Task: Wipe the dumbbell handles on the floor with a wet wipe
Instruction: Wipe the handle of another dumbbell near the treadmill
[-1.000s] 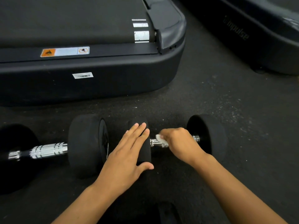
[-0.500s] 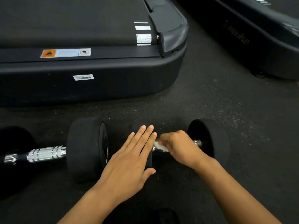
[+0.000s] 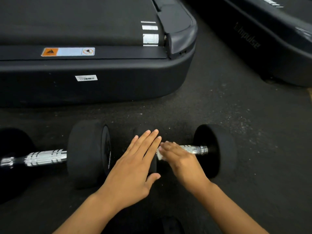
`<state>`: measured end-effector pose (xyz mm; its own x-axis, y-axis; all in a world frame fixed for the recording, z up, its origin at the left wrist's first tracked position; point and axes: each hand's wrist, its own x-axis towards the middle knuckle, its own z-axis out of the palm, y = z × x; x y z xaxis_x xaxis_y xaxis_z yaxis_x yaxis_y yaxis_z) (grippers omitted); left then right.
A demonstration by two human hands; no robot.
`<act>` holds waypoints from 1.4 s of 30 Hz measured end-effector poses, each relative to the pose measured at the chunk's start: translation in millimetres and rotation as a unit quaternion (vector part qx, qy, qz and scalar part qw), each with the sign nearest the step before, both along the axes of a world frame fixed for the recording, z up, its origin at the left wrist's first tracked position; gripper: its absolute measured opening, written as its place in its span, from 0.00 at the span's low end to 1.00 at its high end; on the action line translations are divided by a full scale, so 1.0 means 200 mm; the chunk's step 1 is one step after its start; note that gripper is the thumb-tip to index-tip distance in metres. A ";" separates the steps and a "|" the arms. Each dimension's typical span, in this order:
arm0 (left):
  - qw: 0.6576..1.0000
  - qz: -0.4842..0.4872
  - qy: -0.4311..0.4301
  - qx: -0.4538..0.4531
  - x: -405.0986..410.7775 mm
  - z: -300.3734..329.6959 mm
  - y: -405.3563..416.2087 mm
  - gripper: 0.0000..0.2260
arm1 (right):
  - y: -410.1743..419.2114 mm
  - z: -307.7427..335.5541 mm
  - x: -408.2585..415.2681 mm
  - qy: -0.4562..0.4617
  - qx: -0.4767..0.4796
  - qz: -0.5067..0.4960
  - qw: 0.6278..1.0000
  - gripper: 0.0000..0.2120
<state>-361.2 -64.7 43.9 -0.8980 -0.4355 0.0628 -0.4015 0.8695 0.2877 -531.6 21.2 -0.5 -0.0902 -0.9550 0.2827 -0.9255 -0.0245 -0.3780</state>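
Observation:
Two black dumbbells lie end to end on the dark rubber floor. The right dumbbell (image 3: 214, 149) has a chrome handle (image 3: 195, 149) bare toward its right head. My left hand (image 3: 135, 166) rests flat, fingers straight, on that dumbbell's left head, which it mostly hides. My right hand (image 3: 179, 157) is over the left part of the handle and holds a white wet wipe (image 3: 159, 153) against it; only an edge of the wipe shows. The left dumbbell (image 3: 87, 152) has its chrome handle (image 3: 45, 157) uncovered.
A black treadmill base (image 3: 101, 81) stands just behind the dumbbells. A second machine (image 3: 270, 48) stands at the upper right. Open rubber floor (image 3: 261, 132) lies to the right. A dark shape (image 3: 170, 225) sits at the bottom edge between my forearms.
My right hand has slid left along the handle with the wipe, baring the chrome on the right. Its fingers look flatter. My left hand stays on the left head.

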 end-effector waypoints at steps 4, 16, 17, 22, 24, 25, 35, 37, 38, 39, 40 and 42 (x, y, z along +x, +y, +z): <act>1.000 -0.001 0.013 0.007 0.00 0.00 0.00 0.40 | 0.04 -0.05 -0.09 0.018 -0.053 -0.016 0.998 0.17; 1.000 0.015 0.004 0.002 -0.01 -0.02 0.00 0.37 | 0.00 -0.10 0.05 0.031 -0.062 -0.010 0.998 0.16; 1.000 0.017 0.004 -0.002 -0.01 -0.02 0.00 0.37 | 0.02 -0.10 0.04 0.037 -0.064 0.013 0.997 0.16; 1.000 0.017 0.013 0.002 -0.01 -0.03 0.00 0.39 | -0.01 -0.08 -0.02 0.038 -0.052 -0.032 0.997 0.17; 1.000 0.019 0.006 -0.006 -0.01 -0.03 0.00 0.39 | -0.01 -0.08 0.01 0.049 -0.046 0.004 0.998 0.17; 1.000 0.019 0.003 -0.008 -0.01 -0.03 -0.01 0.38 | 0.01 -0.08 0.00 0.055 -0.044 0.031 0.997 0.18; 1.000 0.020 0.011 0.002 -0.01 -0.03 -0.01 0.37 | 0.06 -0.09 -0.06 0.062 -0.054 0.053 0.995 0.17; 1.000 0.020 0.014 0.006 -0.01 -0.03 -0.01 0.39 | 0.05 -0.08 -0.07 0.026 -0.069 0.007 0.997 0.18; 1.000 0.021 0.014 0.005 -0.02 -0.03 -0.01 0.39 | 0.04 -0.08 -0.05 0.013 -0.070 -0.005 0.997 0.19; 1.000 0.021 0.011 0.002 -0.02 -0.03 -0.01 0.39 | 0.04 -0.07 -0.04 0.016 -0.067 -0.004 0.998 0.20; 1.000 0.020 0.007 -0.001 -0.02 -0.04 -0.01 0.39 | 0.04 -0.08 -0.03 0.026 -0.062 0.006 0.998 0.20; 1.000 0.016 0.004 0.000 -0.01 -0.03 -0.01 0.40 | 0.07 -0.06 -0.08 0.022 -0.046 0.007 0.999 0.20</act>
<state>-363.6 -67.7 36.9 -0.8832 -0.4638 0.0693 -0.4266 0.8561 0.2918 -546.9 35.5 -11.9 -0.0635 -0.9258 0.3727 -0.9403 -0.0696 -0.3331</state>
